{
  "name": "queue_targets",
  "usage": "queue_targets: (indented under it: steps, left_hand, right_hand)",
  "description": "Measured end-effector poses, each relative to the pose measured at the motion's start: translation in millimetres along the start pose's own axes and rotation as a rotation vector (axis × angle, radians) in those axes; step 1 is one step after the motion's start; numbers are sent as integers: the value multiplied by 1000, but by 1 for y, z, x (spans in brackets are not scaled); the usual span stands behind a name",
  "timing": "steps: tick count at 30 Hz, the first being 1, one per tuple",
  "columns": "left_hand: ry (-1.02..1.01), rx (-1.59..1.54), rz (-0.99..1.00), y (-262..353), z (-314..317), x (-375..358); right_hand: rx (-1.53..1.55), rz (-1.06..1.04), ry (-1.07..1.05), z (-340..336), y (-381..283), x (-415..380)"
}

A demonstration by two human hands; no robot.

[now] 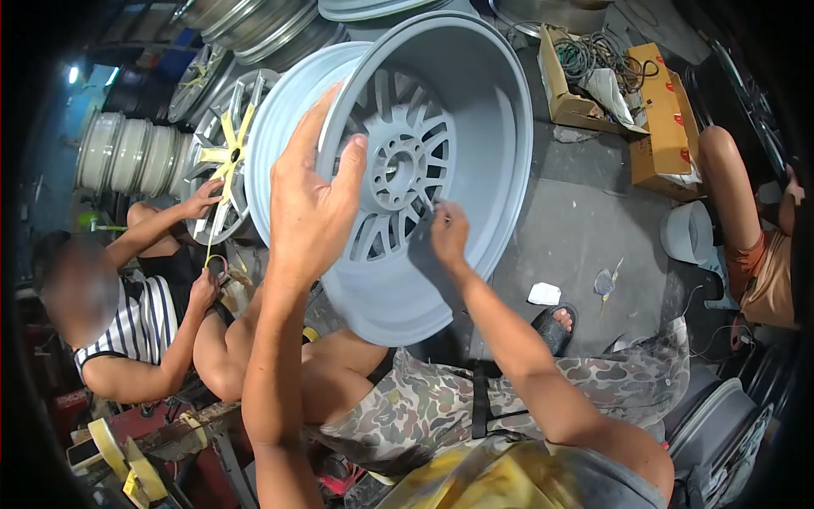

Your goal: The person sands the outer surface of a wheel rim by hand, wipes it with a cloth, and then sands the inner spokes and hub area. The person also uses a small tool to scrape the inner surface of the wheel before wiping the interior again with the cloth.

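A large grey alloy wheel rim (487, 161) is tilted up in front of me, its hollow inner side facing me and the spokes deep inside. My left hand (314, 187) grips the rim's left edge, the thumb over the lip and the other fingers partly hidden. Inside the barrel, my right hand (450, 231) is closed in a pinch close to the spokes, beside the hub (398, 174). A small pale thing seems to stick out from its fingertips, too small to name.
At left a person in a striped top (144, 318) handles a wheel with yellow tape (227, 153) on its spokes. More rims (127, 153) are stacked behind. Cardboard boxes (657, 127) with cables stand at upper right. Another person's knee (721, 170) is at right, near a grey bucket (687, 231).
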State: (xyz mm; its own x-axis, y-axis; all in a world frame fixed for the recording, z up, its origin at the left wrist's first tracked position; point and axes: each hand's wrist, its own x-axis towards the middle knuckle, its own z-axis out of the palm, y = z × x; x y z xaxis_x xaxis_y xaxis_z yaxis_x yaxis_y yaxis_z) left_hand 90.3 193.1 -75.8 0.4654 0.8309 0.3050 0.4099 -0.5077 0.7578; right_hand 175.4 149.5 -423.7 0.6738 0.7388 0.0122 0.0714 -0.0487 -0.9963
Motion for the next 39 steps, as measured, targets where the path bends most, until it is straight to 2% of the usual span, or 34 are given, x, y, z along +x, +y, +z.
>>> queue_targets:
  steps: [1,2,4,5,8,9,11,12,13,15,16,19,21,23,24,26,27,29,30,31,32,33,35,37,38,39]
  left_hand:
    - [11,-15,-5,-2,1,-1]
    - [12,-11,-6,0,1,-2]
    - [4,37,15,3,1,-4]
    - [4,36,17,4,0,-3]
    - [3,37,0,6,2,-1]
    - [-10,-23,-31,7,3,-1]
    - [-8,-76,-41,7,-1,4]
    - [14,-4,22,2,-1,5]
    - [27,65,70,-2,0,3]
    - [31,69,65,-5,0,2]
    - [20,78,59,-2,-1,2]
    - [0,7,4,2,-1,4]
    - [50,143,141,-9,-2,6]
    - [34,78,86,-2,-3,6]
    - [23,26,35,0,-4,7]
    - [32,64,56,-5,-5,8]
    - [42,102,76,-9,-6,11]
    - [50,147,99,-13,-7,10]
    - [42,92,57,-10,-6,9]
    - [35,39,24,-5,-5,10]
    - [17,18,-68,-1,-5,9]
    - [18,24,-59,-2,-6,10]
    - [50,138,121,-11,-5,11]
    - [50,114,111,-14,-3,9]
    - [50,75,85,-13,-2,11]
    - [49,43,63,-13,-3,13]
  right_hand:
    - [-157,-436,75,12,-2,-10]
    - [-153,-436,73,18,-2,-20]
    - [-217,-250,-141,21,-13,-35]
    - [-218,-251,-139,19,-8,-34]
    - [-594,-386,-419,-5,16,-28]
    - [-596,-385,-426,-14,21,-29]
    - [-722,-313,-748,-19,28,-18]
    - [-675,-224,-715,-24,14,-18]
    - [-676,-222,-724,-27,-5,-21]
    - [-285,-205,-207,-24,-35,-28]
    - [-288,-195,-218,-15,-33,-38]
    - [-254,-392,-202,19,-29,-46]
    - [-260,-365,-221,17,-21,-54]
    - [-376,-345,-611,-4,-3,-58]
    - [-383,-353,-610,-15,-2,-50]
    - [-384,-325,-864,-24,-9,-37]
    - [-382,-336,-865,-21,-23,-33]
    - [-253,-243,-323,-19,-60,-38]
    - [-110,-330,-198,-9,-71,-39]
    - [-111,-327,-199,3,-65,-47]
    - [-183,-442,-217,16,-59,-53]
    - [-252,-559,-231,23,-59,-56]
    - [-260,-534,-258,24,-55,-59]
    - [-447,-444,-724,3,-31,-61]
    - [-578,-558,-823,0,-10,-54]
    - [-580,-567,-817,-5,-15,-47]
